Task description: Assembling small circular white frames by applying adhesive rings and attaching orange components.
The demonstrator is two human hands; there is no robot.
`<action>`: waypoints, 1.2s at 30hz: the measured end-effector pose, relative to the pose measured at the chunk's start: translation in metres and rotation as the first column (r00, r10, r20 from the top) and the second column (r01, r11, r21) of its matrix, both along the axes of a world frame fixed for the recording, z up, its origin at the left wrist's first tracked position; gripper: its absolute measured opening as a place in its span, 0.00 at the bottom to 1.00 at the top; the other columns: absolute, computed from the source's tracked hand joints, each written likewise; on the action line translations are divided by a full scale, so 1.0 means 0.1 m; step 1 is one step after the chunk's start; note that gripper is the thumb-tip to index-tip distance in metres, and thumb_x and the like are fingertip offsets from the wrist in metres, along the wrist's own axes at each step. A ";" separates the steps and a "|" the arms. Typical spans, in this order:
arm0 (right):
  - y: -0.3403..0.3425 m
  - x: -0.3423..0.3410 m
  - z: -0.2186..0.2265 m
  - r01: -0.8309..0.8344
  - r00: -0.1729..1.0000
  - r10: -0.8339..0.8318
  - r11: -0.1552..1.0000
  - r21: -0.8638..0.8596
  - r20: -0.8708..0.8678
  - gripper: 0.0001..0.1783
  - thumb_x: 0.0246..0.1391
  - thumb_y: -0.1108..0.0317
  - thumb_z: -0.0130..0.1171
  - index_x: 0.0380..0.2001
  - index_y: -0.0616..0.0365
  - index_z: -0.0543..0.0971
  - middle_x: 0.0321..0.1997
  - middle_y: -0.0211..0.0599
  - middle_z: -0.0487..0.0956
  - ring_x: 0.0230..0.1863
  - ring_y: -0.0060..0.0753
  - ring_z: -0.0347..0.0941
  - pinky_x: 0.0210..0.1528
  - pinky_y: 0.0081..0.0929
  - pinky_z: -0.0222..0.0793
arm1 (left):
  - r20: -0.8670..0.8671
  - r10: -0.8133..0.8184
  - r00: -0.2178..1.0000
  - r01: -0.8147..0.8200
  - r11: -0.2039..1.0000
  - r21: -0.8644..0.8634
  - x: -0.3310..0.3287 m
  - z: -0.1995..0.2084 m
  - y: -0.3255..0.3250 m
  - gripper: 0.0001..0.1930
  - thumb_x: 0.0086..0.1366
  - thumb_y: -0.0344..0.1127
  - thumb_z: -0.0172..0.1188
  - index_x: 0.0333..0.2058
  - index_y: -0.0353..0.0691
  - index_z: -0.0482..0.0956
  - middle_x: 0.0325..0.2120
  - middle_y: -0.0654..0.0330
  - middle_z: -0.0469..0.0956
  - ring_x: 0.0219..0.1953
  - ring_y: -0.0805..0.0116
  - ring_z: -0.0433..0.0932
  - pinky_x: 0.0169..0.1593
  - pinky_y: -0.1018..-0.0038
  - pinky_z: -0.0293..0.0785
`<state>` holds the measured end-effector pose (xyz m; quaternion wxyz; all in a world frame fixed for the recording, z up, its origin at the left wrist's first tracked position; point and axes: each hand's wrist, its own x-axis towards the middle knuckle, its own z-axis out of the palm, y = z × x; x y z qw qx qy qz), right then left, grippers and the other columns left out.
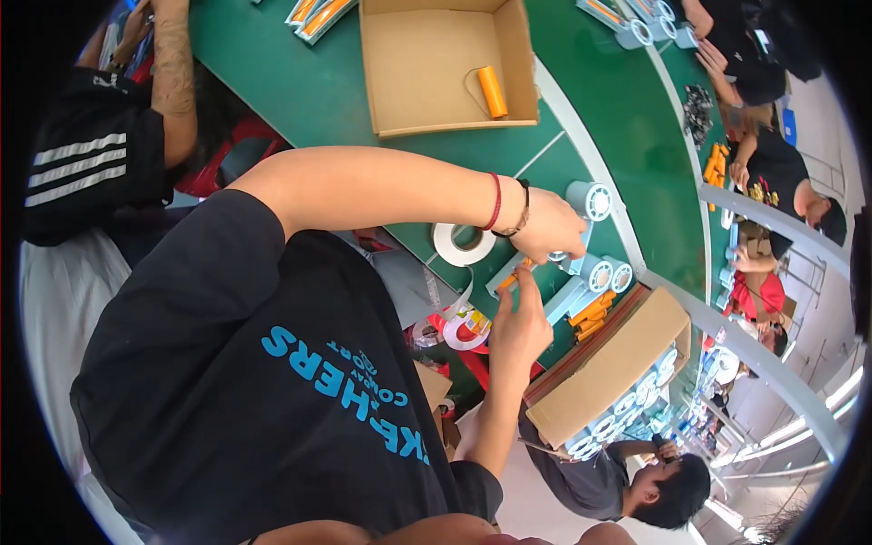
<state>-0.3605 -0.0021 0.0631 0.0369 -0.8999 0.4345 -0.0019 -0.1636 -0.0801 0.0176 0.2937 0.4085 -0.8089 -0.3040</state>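
Note:
My left hand (549,227), with a red and a black cord at the wrist, has its fingers curled over a pale blue plastic housing (498,283) with a trough-like handle. My right hand (522,320) pinches at an orange cylindrical battery (510,278) lying in that trough. The left fingers hide part of the housing. Just beyond my left hand stands another pale blue part with a round slotted end (597,201). Two more round-ended housings (595,272) lie to its near side. Several orange batteries (590,318) are heaped to the right of my right hand.
A white tape roll (463,243) lies left of my hands on the green table (300,91). An open cardboard box (386,82) holds one wired orange battery (491,91). Another carton (599,372), full of pale blue parts, stands at the right. Co-workers sit around the table.

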 end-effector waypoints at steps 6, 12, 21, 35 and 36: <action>0.14 -0.37 -0.42 0.390 0.678 -0.390 0.909 0.145 0.624 0.12 0.61 0.72 0.64 0.47 0.63 0.82 0.33 0.33 0.85 0.21 0.16 0.70 0.26 0.19 0.70 | 0.012 0.115 0.993 -0.109 0.969 -0.224 0.52 0.62 -0.39 0.22 0.51 0.37 0.69 0.47 0.43 0.82 0.37 0.49 0.82 0.43 0.49 0.82 0.47 0.55 0.79; 0.44 0.04 -0.49 0.257 0.747 -0.339 0.941 0.221 0.572 0.15 0.58 0.70 0.68 0.47 0.64 0.81 0.37 0.40 0.80 0.29 0.24 0.74 0.32 0.25 0.72 | 0.314 0.474 0.823 -0.427 0.880 -0.209 1.36 0.61 -1.67 0.26 0.51 0.40 0.69 0.50 0.43 0.80 0.41 0.50 0.84 0.44 0.50 0.84 0.47 0.58 0.80; 0.49 0.58 -0.38 0.252 0.889 -0.288 0.957 0.144 0.355 0.41 0.45 0.58 0.78 0.59 0.62 0.73 0.63 0.52 0.69 0.65 0.58 0.63 0.68 0.51 0.57 | 0.265 0.754 0.601 -0.704 0.657 -0.269 1.61 0.44 -1.67 0.20 0.57 0.45 0.70 0.44 0.40 0.81 0.47 0.45 0.77 0.55 0.47 0.75 0.62 0.61 0.69; 0.12 0.35 -0.38 0.121 0.229 -0.700 0.710 0.694 0.676 0.28 0.54 0.84 0.66 0.58 0.66 0.70 0.55 0.43 0.74 0.50 0.32 0.76 0.47 0.31 0.79 | 0.200 0.333 0.922 -0.295 0.935 -0.198 0.21 0.11 1.22 0.09 0.53 0.33 0.66 0.34 0.42 0.80 0.39 0.60 0.75 0.46 0.62 0.74 0.47 0.67 0.69; 0.11 0.31 -0.30 0.098 0.180 -0.722 0.689 0.719 0.668 0.27 0.55 0.84 0.65 0.58 0.66 0.70 0.55 0.43 0.74 0.49 0.31 0.76 0.46 0.32 0.79 | 0.158 0.329 0.931 -0.294 0.932 -0.211 0.18 0.05 1.21 0.10 0.54 0.34 0.67 0.35 0.42 0.80 0.39 0.60 0.76 0.46 0.62 0.75 0.47 0.67 0.69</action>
